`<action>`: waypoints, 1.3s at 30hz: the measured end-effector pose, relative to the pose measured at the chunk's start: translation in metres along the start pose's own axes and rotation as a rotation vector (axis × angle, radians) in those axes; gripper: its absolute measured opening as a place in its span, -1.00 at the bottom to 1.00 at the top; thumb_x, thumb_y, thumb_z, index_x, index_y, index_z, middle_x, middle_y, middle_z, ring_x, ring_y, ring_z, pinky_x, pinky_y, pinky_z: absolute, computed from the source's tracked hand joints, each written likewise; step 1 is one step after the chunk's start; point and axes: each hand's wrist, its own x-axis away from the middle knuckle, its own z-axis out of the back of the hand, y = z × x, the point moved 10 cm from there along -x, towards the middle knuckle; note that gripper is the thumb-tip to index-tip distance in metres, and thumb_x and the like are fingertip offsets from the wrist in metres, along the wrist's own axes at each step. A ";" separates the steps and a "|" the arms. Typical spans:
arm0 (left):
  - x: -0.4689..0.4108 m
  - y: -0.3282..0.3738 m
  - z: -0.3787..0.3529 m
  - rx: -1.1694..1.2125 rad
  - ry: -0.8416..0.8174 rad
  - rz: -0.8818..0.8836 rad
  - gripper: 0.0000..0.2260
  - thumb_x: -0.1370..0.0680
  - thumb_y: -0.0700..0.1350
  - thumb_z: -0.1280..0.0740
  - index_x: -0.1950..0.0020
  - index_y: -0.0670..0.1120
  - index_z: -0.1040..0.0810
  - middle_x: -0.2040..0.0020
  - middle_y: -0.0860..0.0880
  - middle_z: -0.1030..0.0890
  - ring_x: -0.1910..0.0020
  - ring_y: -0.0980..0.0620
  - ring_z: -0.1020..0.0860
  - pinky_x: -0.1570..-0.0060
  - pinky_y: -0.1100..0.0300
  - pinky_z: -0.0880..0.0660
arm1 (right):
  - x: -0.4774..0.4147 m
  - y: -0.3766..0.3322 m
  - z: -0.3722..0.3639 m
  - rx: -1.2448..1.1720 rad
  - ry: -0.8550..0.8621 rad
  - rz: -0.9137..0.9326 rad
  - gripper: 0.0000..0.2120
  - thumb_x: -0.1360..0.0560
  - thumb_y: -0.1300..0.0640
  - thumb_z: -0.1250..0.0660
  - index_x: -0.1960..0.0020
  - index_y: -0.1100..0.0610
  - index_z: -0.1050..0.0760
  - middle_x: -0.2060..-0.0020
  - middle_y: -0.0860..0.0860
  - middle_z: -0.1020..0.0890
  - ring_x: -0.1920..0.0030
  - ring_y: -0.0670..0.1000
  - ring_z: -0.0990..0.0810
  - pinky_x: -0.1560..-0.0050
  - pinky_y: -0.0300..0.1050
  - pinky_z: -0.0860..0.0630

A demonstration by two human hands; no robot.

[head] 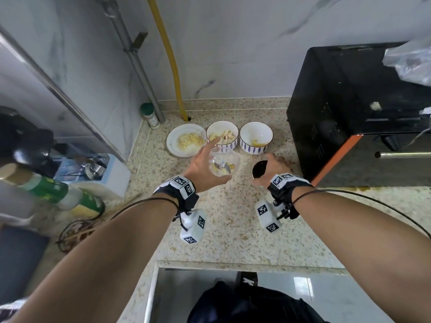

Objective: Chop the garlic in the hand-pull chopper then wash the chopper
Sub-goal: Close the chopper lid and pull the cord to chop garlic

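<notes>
gripping a clear chopper cup (233, 159) from its left side, the left hand (201, 169) has its thumb curled under the near edge and its fingers stretched along the far rim. inside the cup sit a metal blade (221, 165) and a few pale yellow garlic bits (224, 170). whether the cup rests on the speckled counter (233, 217) or is lifted off it is hard to tell.

just to the right, apart from the cup, the right hand (275, 166) grasps a dark round lid (259, 169), fingers curled over its far edge and thumb on the near side; the lid is off the cup and tilted toward the camera.

behind the hands stand three dishes in a row. a white plate (173, 145) on the left carries a heap of chopped garlic (190, 140). the middle bowl (229, 146), just behind the cup, holds whole cloves (227, 135). the right bowl (255, 148) has a small yellowish scrap in its bottom.

a black oven (338, 113) stands at the right edge of the counter, a green-capped jar (149, 115) sits in the back corner, and a yellow hose (173, 66) runs down the wall to the counter.
</notes>
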 end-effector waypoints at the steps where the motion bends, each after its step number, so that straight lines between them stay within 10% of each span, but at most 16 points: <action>1: 0.002 -0.002 0.000 0.005 -0.012 0.008 -0.04 -0.34 0.11 -0.61 -0.59 0.20 -0.10 -0.51 0.01 -0.34 -0.34 0.00 -0.48 -0.30 -0.01 -0.46 | 0.001 0.001 0.000 -0.054 0.007 -0.010 -0.11 -0.27 -0.13 -0.48 -0.45 -0.02 -0.10 -0.28 0.11 -0.36 -0.30 0.22 -0.39 -0.20 0.13 -0.48; 16: 0.022 0.008 0.027 0.156 -0.088 0.014 -0.04 -0.38 -0.09 -0.61 -0.60 0.19 -0.09 -0.42 0.00 -0.43 -0.26 -0.03 -0.53 -0.23 -0.01 -0.56 | 0.059 -0.076 0.073 -0.757 0.271 0.202 -0.51 -0.34 -0.07 -0.53 -0.19 -0.07 -0.43 0.02 -0.12 -0.56 -0.01 -0.02 -0.55 0.15 -0.23 -0.45; 21: 0.027 0.013 0.040 0.140 -0.089 0.017 0.01 -0.37 -0.02 -0.62 -0.62 0.19 -0.02 -0.41 0.04 -0.46 -0.17 -0.01 -0.58 -0.19 -0.05 -0.59 | 0.077 -0.088 0.089 -0.920 0.258 0.183 -0.40 -0.30 -0.12 -0.57 -0.18 0.08 -0.38 -0.07 0.15 -0.63 -0.03 0.16 -0.65 -0.09 0.13 -0.58; 26: 0.026 0.028 0.046 0.144 -0.103 0.003 0.06 -0.35 0.01 -0.63 -0.63 0.18 0.02 -0.34 0.05 -0.50 -0.09 0.03 -0.62 -0.08 0.07 -0.64 | 0.094 -0.115 0.091 -0.871 0.183 0.294 -0.36 -0.28 -0.07 -0.61 -0.15 0.16 -0.35 0.07 0.08 -0.56 0.24 0.01 -0.55 0.28 -0.22 -0.50; 39: 0.024 0.041 0.057 0.169 -0.110 0.027 0.13 -0.34 0.07 -0.63 -0.65 0.13 0.12 -0.26 0.12 -0.54 0.01 0.17 -0.63 0.11 0.31 -0.54 | 0.090 -0.125 0.089 -0.967 0.070 0.281 -0.40 -0.10 -0.36 -0.52 0.01 -0.07 -0.49 0.06 -0.01 -0.69 0.06 0.02 -0.69 -0.01 0.07 -0.64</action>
